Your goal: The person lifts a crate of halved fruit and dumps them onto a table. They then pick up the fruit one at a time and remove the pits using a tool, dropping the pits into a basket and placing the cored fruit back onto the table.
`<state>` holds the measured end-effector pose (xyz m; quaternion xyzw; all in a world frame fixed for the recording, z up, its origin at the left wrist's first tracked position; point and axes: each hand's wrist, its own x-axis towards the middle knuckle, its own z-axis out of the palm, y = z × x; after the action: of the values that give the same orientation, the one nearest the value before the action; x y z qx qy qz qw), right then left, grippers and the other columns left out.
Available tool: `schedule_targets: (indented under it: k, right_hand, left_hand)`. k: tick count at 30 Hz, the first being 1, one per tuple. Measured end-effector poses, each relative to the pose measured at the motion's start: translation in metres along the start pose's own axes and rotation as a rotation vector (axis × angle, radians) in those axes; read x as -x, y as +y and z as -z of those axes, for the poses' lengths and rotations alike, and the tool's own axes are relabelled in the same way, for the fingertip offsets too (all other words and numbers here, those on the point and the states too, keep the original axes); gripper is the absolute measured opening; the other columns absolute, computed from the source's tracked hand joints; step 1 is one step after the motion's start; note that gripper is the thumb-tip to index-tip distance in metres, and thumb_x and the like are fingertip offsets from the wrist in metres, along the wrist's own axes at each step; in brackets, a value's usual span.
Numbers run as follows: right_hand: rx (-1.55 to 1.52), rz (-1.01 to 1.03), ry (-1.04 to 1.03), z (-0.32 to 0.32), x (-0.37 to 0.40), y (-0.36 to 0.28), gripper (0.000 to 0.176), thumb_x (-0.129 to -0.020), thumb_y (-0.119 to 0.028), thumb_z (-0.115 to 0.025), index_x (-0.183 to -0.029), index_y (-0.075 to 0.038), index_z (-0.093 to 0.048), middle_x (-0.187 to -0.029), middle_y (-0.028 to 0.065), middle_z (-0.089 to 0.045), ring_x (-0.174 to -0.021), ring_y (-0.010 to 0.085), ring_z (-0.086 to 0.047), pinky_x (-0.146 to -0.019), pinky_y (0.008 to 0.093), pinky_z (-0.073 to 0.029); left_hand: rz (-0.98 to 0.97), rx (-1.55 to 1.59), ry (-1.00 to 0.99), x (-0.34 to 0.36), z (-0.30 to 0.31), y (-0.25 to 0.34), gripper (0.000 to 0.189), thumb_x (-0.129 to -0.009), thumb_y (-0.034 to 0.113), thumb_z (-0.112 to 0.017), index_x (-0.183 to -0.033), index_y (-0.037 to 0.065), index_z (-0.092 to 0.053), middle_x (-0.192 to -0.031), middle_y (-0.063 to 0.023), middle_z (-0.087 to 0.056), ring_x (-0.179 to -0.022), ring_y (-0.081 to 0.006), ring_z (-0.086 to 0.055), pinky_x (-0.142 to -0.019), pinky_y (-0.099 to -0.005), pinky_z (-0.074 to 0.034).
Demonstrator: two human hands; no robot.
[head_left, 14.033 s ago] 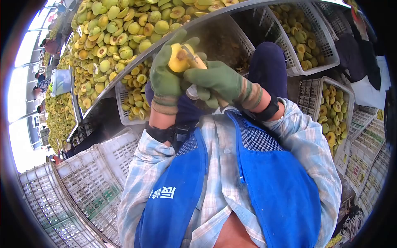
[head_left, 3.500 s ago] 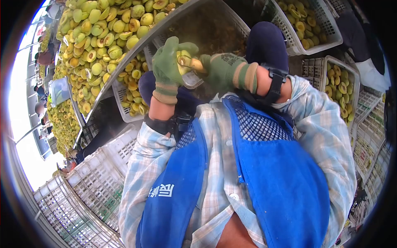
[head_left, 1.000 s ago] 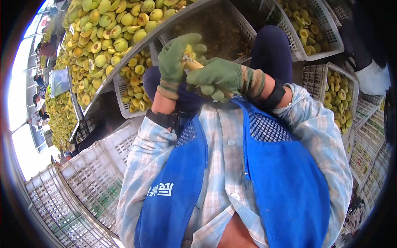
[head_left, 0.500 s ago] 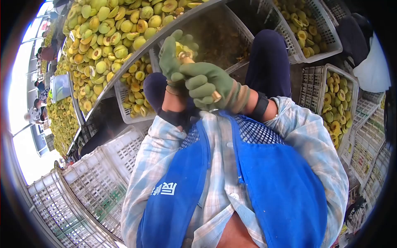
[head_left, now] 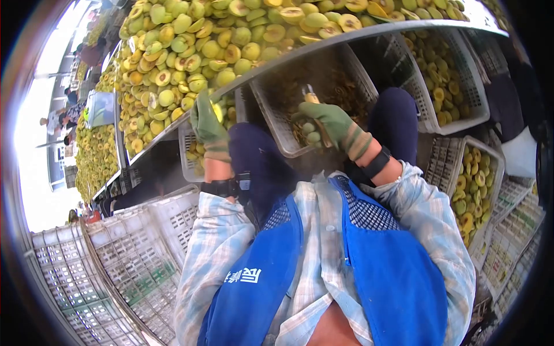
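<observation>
Pitting looks to be the step in hand, with the two hands well apart. The left hand [head_left: 206,122], green-gloved, reaches under the edge of the metal table [head_left: 404,26], its fingers curled around a yellow fruit piece [head_left: 218,111] (the glove hides most of it, so I cannot tell whether it is a half or a whole). It sits just above the crate of halves [head_left: 188,157]. The right hand [head_left: 332,124] hangs over the crate of pits [head_left: 271,124], fingers wrapped tight round the wooden handle of a pitting tool [head_left: 312,99] whose metal tip points up and away from the body. As I judge it, the next move calls for dropping the piece cleanly into its crate, then keeping that tip clear of the other glove once the hands come together. Counted: two gloved hands, one tool and one piece held. Four white crates with contents stand about the knees, one of pits and three of halves, the other two being the far crate [head_left: 456,109] and the side crate [head_left: 490,173]. The stacked empty crates [head_left: 115,265] at lower left I cannot number, and the fruit on the table is past counting.
</observation>
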<state>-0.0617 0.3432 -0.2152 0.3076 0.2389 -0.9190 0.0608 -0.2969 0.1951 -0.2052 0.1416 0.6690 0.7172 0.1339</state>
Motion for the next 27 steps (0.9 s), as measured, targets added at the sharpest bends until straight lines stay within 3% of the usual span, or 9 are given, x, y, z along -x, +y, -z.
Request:
schedule_targets:
  k: [5,8,11,14,15,18,19,22,27]
  right_hand:
    - [-0.111,-0.015,0.043,0.011,-0.022,0.019,0.029,-0.093,-0.033,-0.058,-0.097,-0.003,-0.058,-0.066,0.0026,-0.056,-0.048,0.0139,-0.052,-0.043,0.0264,-0.044]
    - [-0.042,-0.016,0.099,0.01,-0.022,0.031,0.029,-0.092,-0.031,-0.059,-0.095,-0.002,-0.058,-0.065,0.0038,-0.056,-0.047,0.0151,-0.051,-0.042,0.0275,-0.044]
    - [0.004,-0.02,0.167,0.0,-0.013,0.029,0.029,-0.091,-0.03,-0.059,-0.094,-0.002,-0.059,-0.065,0.005,-0.055,-0.048,0.0157,-0.051,-0.043,0.028,-0.045]
    - [-0.007,0.018,0.17,0.001,-0.011,0.028,0.03,-0.091,-0.031,-0.06,-0.094,-0.001,-0.059,-0.066,0.0048,-0.055,-0.048,0.0156,-0.051,-0.043,0.0281,-0.045]
    - [-0.017,0.031,0.181,0.001,-0.011,0.029,0.03,-0.091,-0.031,-0.06,-0.095,-0.001,-0.059,-0.066,0.0047,-0.055,-0.048,0.0154,-0.051,-0.043,0.0278,-0.045]
    - [-0.017,0.076,0.173,-0.001,-0.011,0.027,0.03,-0.091,-0.031,-0.061,-0.096,-0.001,-0.059,-0.065,0.0046,-0.054,-0.048,0.0149,-0.051,-0.042,0.0272,-0.044]
    - [0.014,0.074,0.149,-0.006,-0.007,0.022,0.03,-0.091,-0.031,-0.061,-0.096,-0.002,-0.059,-0.064,0.0045,-0.054,-0.047,0.0147,-0.05,-0.041,0.0271,-0.044]
    - [0.118,0.137,0.059,-0.026,0.003,0.009,0.03,-0.091,-0.031,-0.061,-0.097,-0.002,-0.058,-0.063,0.0044,-0.053,-0.045,0.0145,-0.049,-0.039,0.027,-0.042]
    - [0.131,0.233,0.004,-0.07,0.018,-0.008,0.031,-0.092,-0.033,-0.061,-0.098,-0.002,-0.058,-0.063,0.0023,-0.055,-0.042,0.0117,-0.049,-0.037,0.0251,-0.041]
  left_hand:
    - [-0.414,-0.99,0.113,-0.056,0.056,-0.016,0.03,-0.087,0.028,-0.062,-0.107,0.005,-0.066,-0.108,-0.019,-0.066,-0.097,-0.0327,-0.063,-0.086,-0.0375,-0.05]
    - [-0.218,-1.224,-0.208,-0.08,0.019,-0.008,0.055,-0.086,0.046,-0.058,-0.123,0.006,-0.061,-0.12,-0.0207,-0.061,-0.109,-0.0334,-0.059,-0.093,-0.0396,-0.046]
    - [-0.032,-1.598,-0.214,-0.111,-0.019,-0.043,0.065,-0.08,0.057,-0.056,-0.117,0.004,-0.063,-0.115,-0.0224,-0.063,-0.107,-0.0379,-0.06,-0.091,-0.0426,-0.046]
    - [0.08,-1.598,-0.416,-0.129,-0.029,-0.031,0.074,-0.076,0.065,-0.053,-0.117,0.004,-0.064,-0.113,-0.0216,-0.065,-0.107,-0.0397,-0.06,-0.09,-0.0447,-0.046]
    - [0.027,-1.539,-0.307,-0.125,-0.022,-0.035,0.06,-0.08,0.053,-0.058,-0.117,0.006,-0.064,-0.115,-0.0183,-0.065,-0.107,-0.0337,-0.061,-0.089,-0.0413,-0.047]
    - [-0.178,-0.794,-0.204,-0.114,0.006,-0.038,0.048,-0.083,0.037,-0.064,-0.118,0.004,-0.064,-0.116,-0.0141,-0.066,-0.104,-0.0273,-0.063,-0.088,-0.0379,-0.048]
    - [-0.047,-0.327,-0.257,-0.118,0.017,-0.042,0.048,-0.084,0.023,-0.065,-0.125,-0.001,-0.057,-0.115,-0.0155,-0.065,-0.103,-0.0229,-0.062,-0.091,-0.0352,-0.047]
    - [0.033,0.241,-0.488,-0.07,0.006,0.001,0.063,-0.085,0.026,-0.065,-0.136,-0.004,-0.043,-0.123,-0.0211,-0.059,-0.113,-0.025,-0.057,-0.101,-0.0367,-0.042]
    - [-0.04,0.424,-0.68,0.02,-0.042,0.042,0.076,-0.083,0.029,-0.065,-0.144,0.0,-0.032,-0.135,-0.0252,-0.048,-0.125,-0.0294,-0.048,-0.108,-0.0395,-0.036]
